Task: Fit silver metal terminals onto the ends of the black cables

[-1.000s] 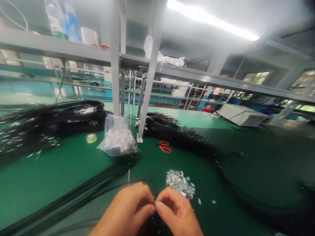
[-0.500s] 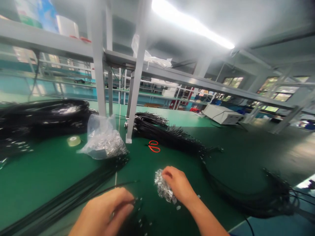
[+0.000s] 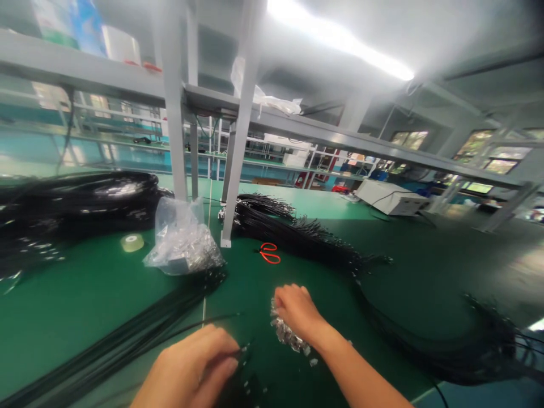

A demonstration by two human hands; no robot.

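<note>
Black cords (image 3: pixel 114 340) fan across the green worktop (image 3: pixel 63 294) from the lower left toward the middle, and the left hand (image 3: pixel 191 371) at the bottom edge is curled nearly closed, thumb and fingers pinching the end of one cord near its small metal tip. Far left, a big heap of bundled black cords (image 3: pixel 80 204) lies at the back, with a roll of tape (image 3: pixel 132 242) just in front of it. Next comes a clear plastic bag of metal clips (image 3: pixel 183 245), standing beside the grey shelf post (image 3: pixel 234 147). Right of the post lie red-handled scissors (image 3: pixel 269 253) and a second sheaf of black cords (image 3: pixel 297 232). Nearer, the right hand (image 3: pixel 297 311) rests palm down on a loose pile of small metal clips (image 3: pixel 287 334), fingers bent over them; whether it has any clip pinched cannot be told. Farther right, more black cords (image 3: pixel 446 351) curve along the worktop's edge, and a white box (image 3: pixel 391 198) sits well behind.
</note>
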